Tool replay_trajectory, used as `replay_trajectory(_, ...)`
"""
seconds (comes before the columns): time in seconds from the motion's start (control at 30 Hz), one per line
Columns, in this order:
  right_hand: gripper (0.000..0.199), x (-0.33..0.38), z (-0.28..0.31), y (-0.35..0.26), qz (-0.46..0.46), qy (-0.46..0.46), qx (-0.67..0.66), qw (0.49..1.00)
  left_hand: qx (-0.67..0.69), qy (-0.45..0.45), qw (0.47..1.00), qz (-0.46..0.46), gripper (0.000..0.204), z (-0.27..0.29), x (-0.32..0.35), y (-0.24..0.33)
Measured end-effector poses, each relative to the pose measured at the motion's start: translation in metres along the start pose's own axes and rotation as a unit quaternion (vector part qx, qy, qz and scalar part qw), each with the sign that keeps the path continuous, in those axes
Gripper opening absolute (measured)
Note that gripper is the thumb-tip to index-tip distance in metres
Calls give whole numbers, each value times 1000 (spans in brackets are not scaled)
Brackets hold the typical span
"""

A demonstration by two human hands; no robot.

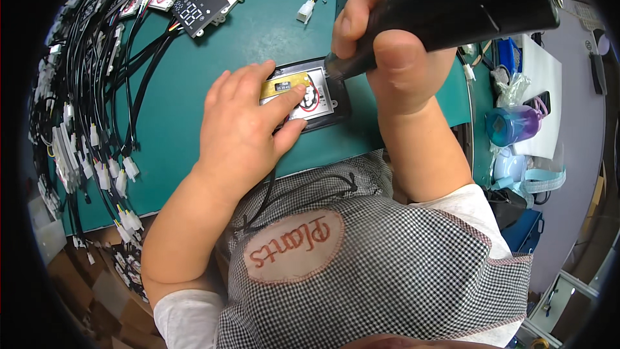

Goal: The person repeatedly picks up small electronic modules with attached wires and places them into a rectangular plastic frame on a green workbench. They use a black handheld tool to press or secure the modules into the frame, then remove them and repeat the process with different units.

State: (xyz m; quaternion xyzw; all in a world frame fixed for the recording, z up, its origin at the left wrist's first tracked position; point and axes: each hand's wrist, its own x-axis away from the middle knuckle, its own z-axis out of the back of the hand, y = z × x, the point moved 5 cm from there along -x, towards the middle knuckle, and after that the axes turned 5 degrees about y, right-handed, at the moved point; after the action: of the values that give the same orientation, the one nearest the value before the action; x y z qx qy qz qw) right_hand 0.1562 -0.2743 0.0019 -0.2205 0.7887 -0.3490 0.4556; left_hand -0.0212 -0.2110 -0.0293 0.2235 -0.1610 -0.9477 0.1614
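Case (343, 105), long axis roughly sideways, lies left of the right fingers (397, 58) clamped round the tool (468, 10), while left fingers (281, 106) (nearer, spread apart) rest on its board (299, 79).

A blue-and-purple bottle (511, 125) sits by a white sheet (544, 72)

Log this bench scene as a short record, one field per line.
Left hand: lies over the black housing, a fingertip on its yellow strip
Right hand: grips a black handheld tool
Tool tip: at the housing's upper right corner; contact unclear
Surface: green work mat
Left side: black cables with white connectors
Upper left: dark-faced display panel
Far right: blue-and-purple cup
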Motion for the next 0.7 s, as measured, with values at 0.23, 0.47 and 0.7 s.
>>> replay_trajectory(0.23, 76, 7, -5, -19, 21, 35, 97, 994, 4, 3, 1000, -5, 44, 2, 1, 1)
replay_trajectory(0.47, 64, 1, 11, -27, 27, 87, 126, 988, 2, -8, 1000, -8, 46, 0, 0, 0)
replay_trajectory(0.7, 61, -56, 81, -111, 180, 159, 65, 969, -6, -21, 1000, -8, 47, -1, -2, 3)
